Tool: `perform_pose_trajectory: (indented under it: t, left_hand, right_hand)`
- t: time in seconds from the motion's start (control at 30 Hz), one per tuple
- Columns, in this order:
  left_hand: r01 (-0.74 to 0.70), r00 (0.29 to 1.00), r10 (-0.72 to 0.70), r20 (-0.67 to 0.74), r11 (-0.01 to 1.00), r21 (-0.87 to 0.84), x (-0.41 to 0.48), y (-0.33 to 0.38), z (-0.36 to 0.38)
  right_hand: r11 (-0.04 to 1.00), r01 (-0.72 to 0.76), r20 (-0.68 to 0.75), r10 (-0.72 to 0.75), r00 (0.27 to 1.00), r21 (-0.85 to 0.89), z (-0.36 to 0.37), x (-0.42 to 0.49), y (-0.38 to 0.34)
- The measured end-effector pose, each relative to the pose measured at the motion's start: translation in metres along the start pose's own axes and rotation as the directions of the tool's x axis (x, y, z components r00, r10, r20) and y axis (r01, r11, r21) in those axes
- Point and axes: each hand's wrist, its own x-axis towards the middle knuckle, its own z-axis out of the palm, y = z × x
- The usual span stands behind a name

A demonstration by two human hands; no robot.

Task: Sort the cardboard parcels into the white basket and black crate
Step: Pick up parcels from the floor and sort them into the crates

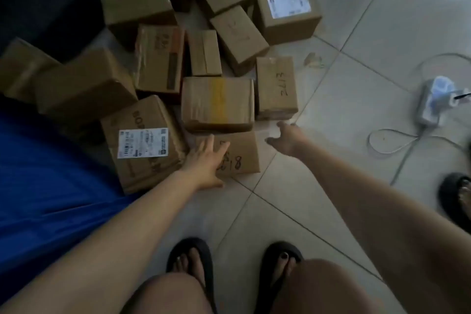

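Observation:
Several brown cardboard parcels lie piled on the tiled floor in front of me. The nearest one, a small parcel with handwritten marks (pixel 243 153), sits at the pile's front edge. My left hand (pixel 205 160) lies flat on its left side, fingers spread. My right hand (pixel 285 139) hovers open at its right edge, fingers apart, holding nothing. Behind it lie a parcel with yellow tape (pixel 218 103) and one marked 2413 (pixel 276 86). A parcel with a white label (pixel 142 144) lies to the left. Neither the white basket nor the black crate is in view.
A blue cloth (pixel 43 186) covers the left foreground. A white power adapter with cables (pixel 433 102) lies on the floor at the right. My feet in black sandals (pixel 193 260) stand at the bottom; another sandalled foot (pixel 456 196) is at the right edge.

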Motion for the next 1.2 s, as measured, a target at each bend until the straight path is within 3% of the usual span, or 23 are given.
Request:
perform_pose_trajectory:
  t: [0.07, 0.13, 0.23, 0.3, 0.43, 0.53, 0.6, 0.63, 0.7, 0.8, 0.93, 1.0, 1.03, 1.07, 1.13, 1.17, 1.2]
  left_hand:
    - [0.026, 1.0, -0.026, 0.002, 1.0, -0.003, 0.031, -0.009, 0.017]
    - [0.028, 1.0, -0.026, -0.012, 0.993, 0.111, 0.061, -0.024, 0.029]
    - [0.028, 0.993, 0.009, -0.121, 0.954, 0.299, 0.079, -0.026, 0.041]
    - [0.079, 0.98, -0.02, -0.198, 0.952, 0.295, 0.08, -0.012, 0.045]
    - [0.259, 0.961, -0.254, -0.108, 0.965, 0.035, 0.077, 0.031, 0.058]
    - [0.356, 0.922, -0.383, -0.053, 0.894, -0.272, 0.089, 0.042, 0.055]
    - [0.345, 0.91, -0.413, -0.042, 0.809, -0.476, 0.105, 0.033, 0.055]
    - [0.327, 0.906, -0.421, -0.033, 0.75, -0.575, 0.112, 0.026, 0.054]
    - [0.307, 0.902, -0.429, 0.045, 0.566, -0.765, 0.121, 0.012, 0.056]
    - [0.233, 0.926, -0.354, 0.13, 0.268, -0.935, 0.122, 0.006, 0.059]
    - [0.175, 0.949, -0.291, 0.12, 0.17, -0.97, 0.127, 0.006, 0.057]
    - [0.177, 0.957, -0.262, 0.127, 0.177, -0.968, 0.131, 0.006, 0.057]
    - [0.169, 0.961, -0.247, 0.12, 0.186, -0.968, 0.133, 0.006, 0.057]
    - [0.158, 0.965, -0.236, 0.113, 0.183, -0.97, 0.132, 0.007, 0.056]
    - [0.149, 0.968, -0.222, 0.114, 0.147, -0.978, 0.132, 0.007, 0.057]
    - [0.151, 0.97, -0.209, 0.124, 0.12, -0.981, 0.132, 0.005, 0.057]
    - [0.156, 0.973, -0.187, 0.137, 0.095, -0.983, 0.13, 0.003, 0.055]
  right_hand:
    - [1.0, 0.023, -0.138, -0.024, 0.99, -0.009, 0.007, 0.038, 0.011]
    - [0.995, 0.025, -0.205, -0.043, 0.978, -0.092, 0.005, 0.073, 0.017]
    - [0.952, 0.013, -0.33, -0.12, 0.936, -0.307, 0.004, 0.107, 0.022]
    - [0.953, 0.013, -0.336, -0.12, 0.934, -0.303, -0.001, 0.112, 0.022]
    - [0.963, -0.058, -0.4, -0.055, 0.915, -0.265, 0.005, 0.09, 0.029]
    - [0.979, -0.04, -0.635, -0.099, 0.766, -0.201, 0.025, 0.073, 0.051]
    - [0.997, -0.052, -0.727, -0.012, 0.687, -0.065, 0.026, 0.074, 0.07]
    - [0.994, -0.09, -0.706, 0.102, 0.701, 0.055, 0.02, 0.078, 0.077]
    - [0.949, -0.189, -0.534, 0.299, 0.791, 0.252, 0.008, 0.088, 0.086]
    - [0.904, -0.203, -0.378, 0.35, 0.857, 0.376, 0.0, 0.094, 0.087]
    - [0.914, -0.013, -0.505, 0.236, 0.83, 0.406, 0.009, 0.085, 0.099]
    - [0.873, 0.024, -0.612, 0.323, 0.722, 0.488, 0.018, 0.077, 0.107]
    - [0.829, -0.008, -0.608, 0.417, 0.676, 0.559, 0.023, 0.075, 0.111]
    - [0.75, -0.049, -0.526, 0.507, 0.683, 0.66, 0.028, 0.074, 0.116]
    - [0.487, -0.074, -0.214, 0.509, 0.834, 0.87, 0.036, 0.075, 0.122]
    - [0.355, -0.106, -0.056, 0.418, 0.907, 0.929, 0.042, 0.074, 0.121]
    - [0.302, -0.133, 0.025, 0.337, 0.941, 0.944, 0.046, 0.072, 0.118]
